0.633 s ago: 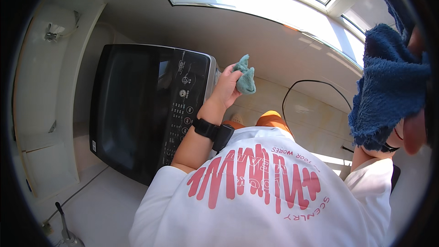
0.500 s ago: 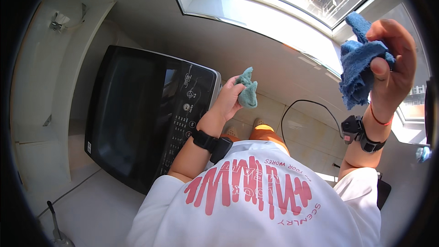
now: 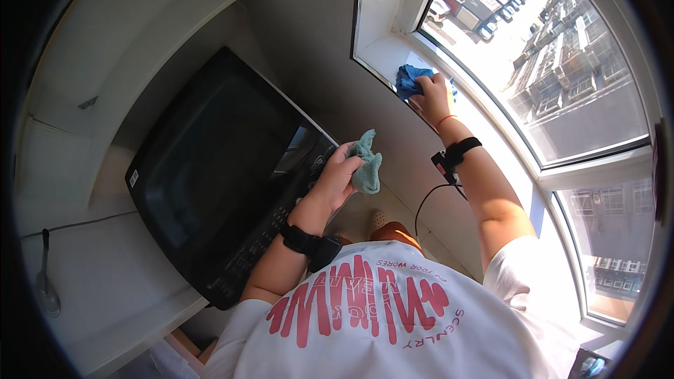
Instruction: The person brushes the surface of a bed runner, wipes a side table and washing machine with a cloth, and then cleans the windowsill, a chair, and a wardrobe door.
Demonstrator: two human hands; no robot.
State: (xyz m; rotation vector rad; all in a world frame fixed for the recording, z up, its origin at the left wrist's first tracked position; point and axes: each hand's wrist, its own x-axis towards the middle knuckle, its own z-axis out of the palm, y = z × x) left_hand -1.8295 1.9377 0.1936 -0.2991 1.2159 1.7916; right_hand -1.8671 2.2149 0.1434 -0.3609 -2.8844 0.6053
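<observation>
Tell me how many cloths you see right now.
2. A green cloth is in the left hand, and a blue cloth is in the right hand, at the window sill. Any others would be hidden.

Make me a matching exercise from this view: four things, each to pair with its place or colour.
Column one:
1. green cloth
2. washer
3. blue cloth
4. shirt

Column two:
A. at the windowsill, in the right hand
B. white and red
C. in the left hand
D. mostly black

Pairs: 1-C, 2-D, 3-A, 4-B
</observation>
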